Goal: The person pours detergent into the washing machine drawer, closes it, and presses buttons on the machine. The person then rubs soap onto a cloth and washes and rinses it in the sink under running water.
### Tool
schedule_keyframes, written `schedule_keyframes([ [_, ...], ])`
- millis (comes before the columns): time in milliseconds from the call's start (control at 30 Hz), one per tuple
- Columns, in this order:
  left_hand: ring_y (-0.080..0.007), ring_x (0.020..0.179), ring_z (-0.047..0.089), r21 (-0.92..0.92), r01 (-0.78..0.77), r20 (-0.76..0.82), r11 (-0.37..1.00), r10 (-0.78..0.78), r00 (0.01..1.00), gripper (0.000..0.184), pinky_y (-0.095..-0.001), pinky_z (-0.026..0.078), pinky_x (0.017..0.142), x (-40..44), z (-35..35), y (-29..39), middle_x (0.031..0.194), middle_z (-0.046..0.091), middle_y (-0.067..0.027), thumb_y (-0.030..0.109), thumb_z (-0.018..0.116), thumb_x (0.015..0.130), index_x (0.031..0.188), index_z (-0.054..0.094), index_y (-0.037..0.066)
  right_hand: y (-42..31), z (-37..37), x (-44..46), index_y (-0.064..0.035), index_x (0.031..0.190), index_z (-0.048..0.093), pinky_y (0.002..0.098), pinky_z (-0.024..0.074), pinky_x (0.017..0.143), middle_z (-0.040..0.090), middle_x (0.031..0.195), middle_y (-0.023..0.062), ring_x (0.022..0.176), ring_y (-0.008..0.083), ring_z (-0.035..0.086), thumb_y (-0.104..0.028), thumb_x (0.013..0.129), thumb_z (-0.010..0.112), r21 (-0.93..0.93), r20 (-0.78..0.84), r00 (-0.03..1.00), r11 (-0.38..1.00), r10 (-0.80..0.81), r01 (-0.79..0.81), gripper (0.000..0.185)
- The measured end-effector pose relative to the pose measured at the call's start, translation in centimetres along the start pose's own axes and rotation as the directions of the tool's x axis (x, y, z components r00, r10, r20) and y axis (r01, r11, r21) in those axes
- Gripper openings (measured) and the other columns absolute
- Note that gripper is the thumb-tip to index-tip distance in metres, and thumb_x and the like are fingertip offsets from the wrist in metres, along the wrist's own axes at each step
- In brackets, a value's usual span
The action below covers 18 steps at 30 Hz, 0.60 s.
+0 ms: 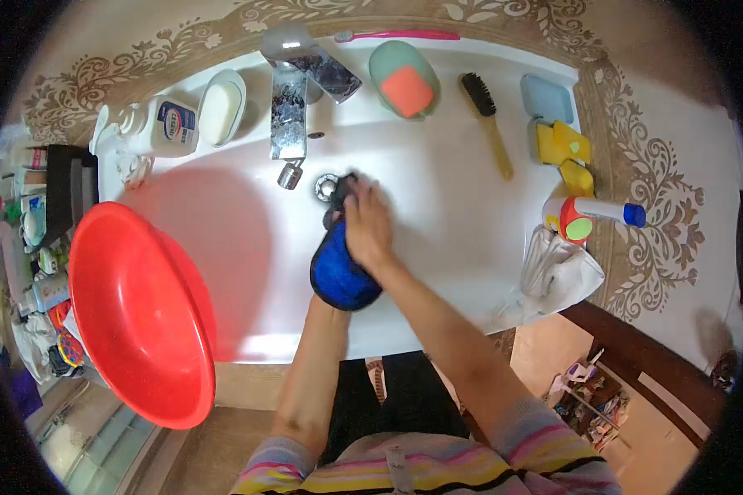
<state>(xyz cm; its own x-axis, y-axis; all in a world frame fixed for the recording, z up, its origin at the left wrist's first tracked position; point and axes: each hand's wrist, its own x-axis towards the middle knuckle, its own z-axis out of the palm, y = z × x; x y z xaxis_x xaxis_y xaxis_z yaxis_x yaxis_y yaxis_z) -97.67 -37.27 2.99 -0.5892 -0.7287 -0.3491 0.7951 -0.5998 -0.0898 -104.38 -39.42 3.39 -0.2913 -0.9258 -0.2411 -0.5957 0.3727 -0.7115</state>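
Observation:
Over the white sink is a blue fabric piece with black trim (344, 268), with a black part reaching toward the drain. Its exact kind is unclear; it resembles a slipper or mitt. My left forearm (312, 363) runs up to its near end, and the fabric covers my left hand, so those fingers are hidden. On the black part lies my right hand (366, 221), its fingers stretched out and slightly blurred. Just beyond the fabric is the metal drain (326, 187), below and to the right of the chrome faucet (289, 115).
A red basin (140, 313) leans at the left rim of the sink (462, 247). Along the back are a white bottle (161, 125), soap (220, 112), an orange bar (407, 91) and a wooden brush (489, 124). Yellow sponges (565, 144) and a white cloth (565, 272) lie right.

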Motion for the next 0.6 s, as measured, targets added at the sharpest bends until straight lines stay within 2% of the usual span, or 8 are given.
schedule_keyframes([
  [67, -0.0173, 0.112, 0.05, 0.431, -0.105, -0.022, 0.896, 0.127, 0.992, 0.042, -0.0337, 0.039, 0.098, 0.1, 4.4, -1.6, 0.127, 0.053, -0.0041, 0.029, 0.046, 0.098, 0.137, 0.043, 0.014, 1.9, 1.0, 3.0, -0.0043, 0.137, 0.043, 0.0511, 0.0218, 0.111, 0.037, 0.145, 0.0196, 0.137, 0.0381, 0.028, -0.032, 0.098, 0.036, 0.08, -0.02, 0.991, 0.988, 0.132, -0.13, 0.049],
  [200, -0.0165, 0.088, 0.058, 0.204, 0.084, -0.114, 0.975, -0.061, 0.992, 0.035, -0.0371, 0.048, 0.08, -0.6, 0.5, 1.5, 0.102, 0.062, 0.001, 0.044, 0.048, 0.096, 0.119, 0.057, 0.018, 1.1, 2.4, -2.7, -0.0016, 0.142, 0.034, 0.0522, 0.0177, 0.113, 0.031, 0.149, 0.0185, 0.14, 0.0331, 0.024, -0.033, 0.098, 0.034, 0.312, 0.004, 0.995, 0.945, 0.098, -0.095, 0.055],
  [267, -0.0158, 0.103, 0.055, 0.312, -0.097, -0.419, 0.945, 0.229, 0.879, 0.048, -0.036, 0.043, 0.092, -0.9, -0.1, 1.0, 0.111, 0.061, 0.0012, 0.055, 0.047, 0.093, 0.125, 0.055, 0.02, -0.7, 1.1, -5.1, -0.0012, 0.144, 0.029, 0.0458, 0.0174, 0.115, 0.028, 0.15, 0.0199, 0.142, 0.0338, 0.021, -0.031, 0.098, 0.035, 0.13, 0.158, 0.982, 0.984, 0.105, -0.126, 0.055],
  [333, -0.0176, 0.117, 0.051, 0.226, -0.194, -0.246, 0.955, 0.248, 0.937, 0.054, -0.0377, 0.038, 0.102, -0.4, -0.9, 0.0, 0.125, 0.057, -0.0018, 0.055, 0.048, 0.092, 0.132, 0.05, 0.018, -0.4, 0.7, -4.6, -0.0019, 0.14, 0.037, 0.0437, 0.0233, 0.112, 0.034, 0.145, 0.0209, 0.137, 0.0372, 0.028, -0.027, 0.097, 0.036, 0.111, 0.014, 0.985, 0.98, -0.169, 0.167, 0.05],
  [400, -0.0198, 0.123, 0.048, 0.051, -0.022, -0.08, 0.998, 0.026, 0.996, 0.055, -0.0391, 0.037, 0.104, -0.2, -1.2, 0.4, 0.135, 0.051, -0.0053, 0.052, 0.048, 0.094, 0.136, 0.046, 0.016, 2.0, 1.2, 0.4, -0.001, 0.132, 0.046, 0.0463, 0.0287, 0.108, 0.042, 0.139, 0.0209, 0.13, 0.0388, 0.037, -0.025, 0.096, 0.036, 0.043, 0.004, 0.995, 0.994, -0.104, 0.104, 0.045],
  [467, -0.023, 0.114, 0.056, 0.381, -0.026, -0.449, 0.924, 0.21, 0.868, 0.051, -0.0376, 0.042, 0.101, -1.7, 1.7, 0.7, 0.129, 0.056, -0.0071, 0.048, 0.048, 0.095, 0.133, 0.048, 0.014, 2.8, -0.1, 2.6, 0.0018, 0.125, 0.051, 0.045, 0.0344, 0.103, 0.052, 0.127, 0.0228, 0.122, 0.038, 0.046, -0.027, 0.096, 0.036, 0.344, 0.138, 0.988, 0.931, 0.076, -0.12, 0.044],
  [533, -0.0221, 0.111, 0.056, 0.428, -0.093, -0.35, 0.899, 0.26, 0.9, 0.044, -0.0401, 0.042, 0.102, -1.8, 4.3, 0.7, 0.121, 0.06, -0.0068, 0.043, 0.051, 0.093, 0.127, 0.053, 0.016, 7.5, 0.4, 3.8, -0.0008, 0.127, 0.051, 0.0456, 0.0355, 0.104, 0.054, 0.129, 0.0196, 0.123, 0.0332, 0.047, -0.029, 0.096, 0.038, 0.652, 0.258, 0.922, 0.652, 0.289, -0.387, 0.044],
  [600, -0.0228, 0.113, 0.055, 0.324, -0.148, -0.259, 0.934, 0.238, 0.936, 0.041, -0.0408, 0.042, 0.101, -2.1, 4.8, 1.8, 0.12, 0.06, -0.0087, 0.04, 0.051, 0.094, 0.124, 0.054, 0.013, 7.5, -4.3, 1.2, -0.0052, 0.129, 0.051, 0.046, 0.0357, 0.106, 0.054, 0.131, 0.0145, 0.122, 0.0296, 0.049, -0.034, 0.096, 0.04, 0.9, 0.372, 0.919, -0.292, 0.128, -0.324, 0.045],
])
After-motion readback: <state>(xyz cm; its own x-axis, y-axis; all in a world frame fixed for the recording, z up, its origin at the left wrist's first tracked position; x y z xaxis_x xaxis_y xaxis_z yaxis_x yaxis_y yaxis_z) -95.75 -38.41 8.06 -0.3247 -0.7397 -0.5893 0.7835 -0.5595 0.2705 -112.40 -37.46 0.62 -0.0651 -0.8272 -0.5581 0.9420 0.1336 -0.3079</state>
